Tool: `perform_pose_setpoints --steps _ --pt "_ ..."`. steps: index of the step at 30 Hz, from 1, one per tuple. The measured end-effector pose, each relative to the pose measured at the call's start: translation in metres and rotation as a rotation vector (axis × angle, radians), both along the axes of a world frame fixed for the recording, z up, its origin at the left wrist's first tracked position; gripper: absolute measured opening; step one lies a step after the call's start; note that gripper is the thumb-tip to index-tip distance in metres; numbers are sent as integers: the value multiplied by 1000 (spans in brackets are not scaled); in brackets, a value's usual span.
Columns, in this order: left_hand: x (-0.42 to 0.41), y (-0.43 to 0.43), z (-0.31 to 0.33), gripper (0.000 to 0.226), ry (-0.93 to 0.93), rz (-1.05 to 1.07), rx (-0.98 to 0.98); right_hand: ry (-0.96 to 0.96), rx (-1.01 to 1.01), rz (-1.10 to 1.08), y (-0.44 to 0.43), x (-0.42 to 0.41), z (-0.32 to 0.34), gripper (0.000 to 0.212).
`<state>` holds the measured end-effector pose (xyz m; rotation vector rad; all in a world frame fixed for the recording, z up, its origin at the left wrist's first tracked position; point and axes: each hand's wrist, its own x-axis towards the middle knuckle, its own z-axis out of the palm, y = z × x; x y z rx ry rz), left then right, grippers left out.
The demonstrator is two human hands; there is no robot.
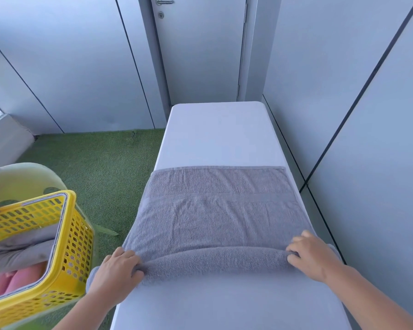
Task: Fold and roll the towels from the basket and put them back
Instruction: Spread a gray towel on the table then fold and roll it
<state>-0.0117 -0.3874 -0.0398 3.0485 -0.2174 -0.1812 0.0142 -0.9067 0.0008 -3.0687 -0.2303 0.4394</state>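
Grey terry cloth fills the middle of the head view: a grey rectangular terry towel (219, 210) lies flat on the long white padded table (219, 134). Its near edge is turned up into a thick roll (215, 260) that runs crosswise, left to right, just in front of us. The roll's long axis lies square to the table's length, while the flat, unrolled part stretches away from us toward the table's far end.

Our left hand (116, 270) sits on the left end of the roll, fingers curled over the top and tucked into the cloth. Our right hand (312, 256) grips the right end in like manner, fingers bent over it. Both hands are about equally near the roll, one at each end and well apart, with its middle bare between them.

We judge that the coming move goes straight away from us, both hands pushing evenly so the roll does not skew. Most of the towel's length is not yet rolled. Near our left hand the cloth overhangs the table's left edge a little.

The yellow perforated plastic basket (74, 236) sits off to our left, beside the table and nearer our left hand. It holds a grey folded towel (17, 253) above pink rolled towels (17, 279), and that is the side the finished roll must go to.
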Motion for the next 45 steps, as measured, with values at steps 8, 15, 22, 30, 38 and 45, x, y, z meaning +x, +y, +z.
perform_pose_setpoints --steps 8,15,22,30,38,45 --pt "-2 -3 -1 15 -98 78 -226 -122 224 -122 -7 0 -13 21" --pt "-12 1 3 52 40 5 -36 32 73 -15 -18 -4 -32 59" --pt "-6 2 -5 28 -39 -10 15 5 -11 -27 -9 -7 -14 37" --pt "0 -1 1 20 -177 35 -102 -69 196 -113 -14 -5 -26 21" --pt "-8 4 -1 36 -93 3 -90 -50 165 -13 -22 -11 -25 47" --pt "-1 1 -3 27 -58 7 -66 50 42 8 -27 -11 -29 27"
